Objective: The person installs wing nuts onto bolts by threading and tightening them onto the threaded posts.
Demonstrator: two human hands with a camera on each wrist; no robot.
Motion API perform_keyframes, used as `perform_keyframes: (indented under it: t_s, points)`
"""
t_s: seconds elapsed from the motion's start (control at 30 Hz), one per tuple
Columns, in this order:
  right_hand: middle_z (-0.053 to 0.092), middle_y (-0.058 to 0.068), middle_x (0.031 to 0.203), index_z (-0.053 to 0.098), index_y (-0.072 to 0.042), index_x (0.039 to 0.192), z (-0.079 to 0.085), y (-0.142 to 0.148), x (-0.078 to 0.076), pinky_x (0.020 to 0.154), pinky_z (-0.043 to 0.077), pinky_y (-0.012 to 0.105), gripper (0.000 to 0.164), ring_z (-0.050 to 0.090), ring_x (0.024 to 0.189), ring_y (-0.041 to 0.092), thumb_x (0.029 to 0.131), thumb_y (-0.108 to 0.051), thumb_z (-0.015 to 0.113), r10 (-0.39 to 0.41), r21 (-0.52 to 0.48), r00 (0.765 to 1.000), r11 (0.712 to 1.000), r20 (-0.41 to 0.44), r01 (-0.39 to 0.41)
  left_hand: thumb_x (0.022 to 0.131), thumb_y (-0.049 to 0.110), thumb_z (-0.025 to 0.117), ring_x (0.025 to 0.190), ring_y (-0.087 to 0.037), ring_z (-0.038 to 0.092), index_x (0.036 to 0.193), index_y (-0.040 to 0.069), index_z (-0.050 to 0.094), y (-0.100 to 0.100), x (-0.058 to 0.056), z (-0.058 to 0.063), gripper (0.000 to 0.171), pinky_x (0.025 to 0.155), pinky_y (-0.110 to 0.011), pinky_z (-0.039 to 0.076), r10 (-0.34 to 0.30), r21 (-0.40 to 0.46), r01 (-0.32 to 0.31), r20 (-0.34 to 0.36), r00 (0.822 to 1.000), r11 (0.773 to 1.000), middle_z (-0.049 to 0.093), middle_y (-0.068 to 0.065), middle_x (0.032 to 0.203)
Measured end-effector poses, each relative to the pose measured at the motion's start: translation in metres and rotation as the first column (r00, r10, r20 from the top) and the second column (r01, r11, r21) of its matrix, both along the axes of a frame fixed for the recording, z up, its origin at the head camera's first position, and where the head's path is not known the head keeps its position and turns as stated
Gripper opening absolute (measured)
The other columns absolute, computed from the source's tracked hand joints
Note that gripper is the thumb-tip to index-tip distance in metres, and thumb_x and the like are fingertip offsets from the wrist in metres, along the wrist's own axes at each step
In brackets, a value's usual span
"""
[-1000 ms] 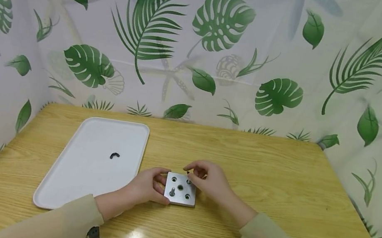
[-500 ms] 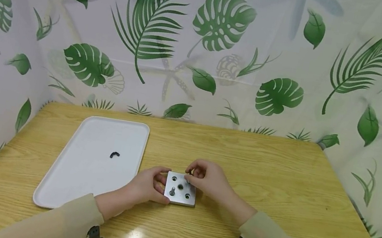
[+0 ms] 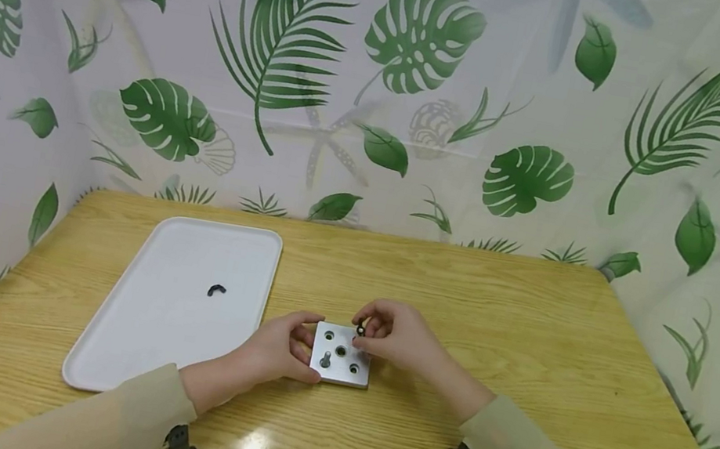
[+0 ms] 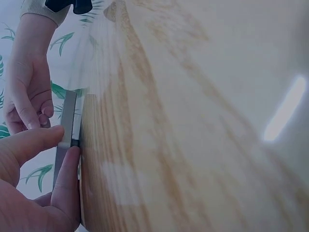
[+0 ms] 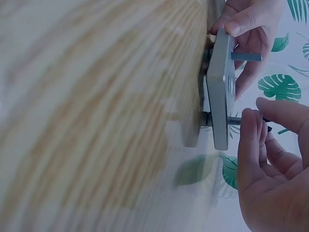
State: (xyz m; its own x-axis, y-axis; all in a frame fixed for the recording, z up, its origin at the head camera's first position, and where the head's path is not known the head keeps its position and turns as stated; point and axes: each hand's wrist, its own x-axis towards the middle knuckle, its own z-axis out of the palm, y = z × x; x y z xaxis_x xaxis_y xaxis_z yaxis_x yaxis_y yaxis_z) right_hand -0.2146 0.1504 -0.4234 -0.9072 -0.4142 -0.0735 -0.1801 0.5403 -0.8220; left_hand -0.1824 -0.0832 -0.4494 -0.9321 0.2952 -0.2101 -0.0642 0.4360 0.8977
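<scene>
Two hands meet at a square metal plate (image 3: pixel 338 374) over the table (image 3: pixel 497 303).
The left hand (image 3: pixel 270 350) grips its left side; the right hand's (image 3: pixel 400 334) fingers pinch a small black piece (image 3: pixel 360 330) by one bolt (image 5: pixel 234 121), contact hidden. Another bolt (image 3: pixel 326 360) stands upright; a curved black part (image 3: pixel 216 289) lies on the white tray (image 3: pixel 170 336).

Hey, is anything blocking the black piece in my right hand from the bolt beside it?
Nothing visible stands between the black piece and the bolt sticking out of the metal plate; your right hand hides whether the two touch.
</scene>
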Motion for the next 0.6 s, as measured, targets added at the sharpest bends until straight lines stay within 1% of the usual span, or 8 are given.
perform_keyframes:
  t_s: [0.13,0.23,0.4,0.5,0.6]
  points:
    - [0.064,0.002,0.078,0.072,0.002,0.106,-0.0011,-0.0006,0.0003,0.06,0.048,0.021,0.023,0.056,0.066,0.011,0.088,-0.007,0.085,-0.025,0.0,1.0,1.0,-0.001,0.025,0.073,-0.007,0.093,0.082,-0.011,0.068,0.152,0.001,0.053,0.0,0.0011,0.0014,0.088,0.071,-0.023,0.056,0.0,-0.002,0.0,-0.002,1.0,1.0,0.069,-0.012,0.111]
    - [0.063,0.001,0.075,0.07,-0.002,0.098,-0.003,-0.0034,0.0008,0.057,0.047,0.022,0.022,0.056,0.063,0.01,0.088,-0.011,0.087,-0.05,0.016,0.999,0.999,-0.022,0.05,0.073,-0.007,0.093,0.081,-0.011,0.069,0.152,0.001,0.053,-0.0003,0.0019,0.0023,0.088,0.072,-0.024,0.057,-0.002,0.001,0.002,-0.001,1.0,1.0,0.069,-0.012,0.111]
    - [0.059,-0.001,0.073,0.067,-0.008,0.088,-0.0051,-0.008,0.002,0.057,0.041,0.022,0.024,0.051,0.065,0.011,0.087,-0.019,0.089,-0.077,0.092,0.993,0.992,-0.087,0.085,0.074,-0.007,0.092,0.082,-0.011,0.069,0.152,0.001,0.053,-0.0004,0.0022,0.0023,0.088,0.072,-0.023,0.057,-0.001,0.004,0.001,0.002,1.0,1.0,0.069,-0.013,0.112]
    - [0.057,-0.001,0.073,0.067,-0.01,0.089,-0.0052,-0.0086,0.0021,0.058,0.039,0.023,0.028,0.049,0.066,0.011,0.087,-0.027,0.09,-0.063,0.148,0.99,0.986,-0.127,0.082,0.074,-0.007,0.092,0.083,-0.011,0.07,0.152,0.001,0.053,-0.0001,0.0023,0.0023,0.087,0.072,-0.023,0.057,0.0,-0.001,0.0,0.002,1.0,1.0,0.069,-0.013,0.112]
    - [0.059,-0.001,0.074,0.069,-0.009,0.098,-0.0046,-0.0064,0.0027,0.059,0.041,0.023,0.031,0.05,0.064,0.011,0.088,-0.03,0.089,-0.035,0.177,0.987,0.982,-0.158,0.064,0.075,-0.006,0.092,0.084,-0.012,0.07,0.151,0.002,0.053,0.0004,0.002,0.0016,0.086,0.073,-0.024,0.058,0.002,-0.01,-0.002,0.002,1.0,1.0,0.068,-0.013,0.112]
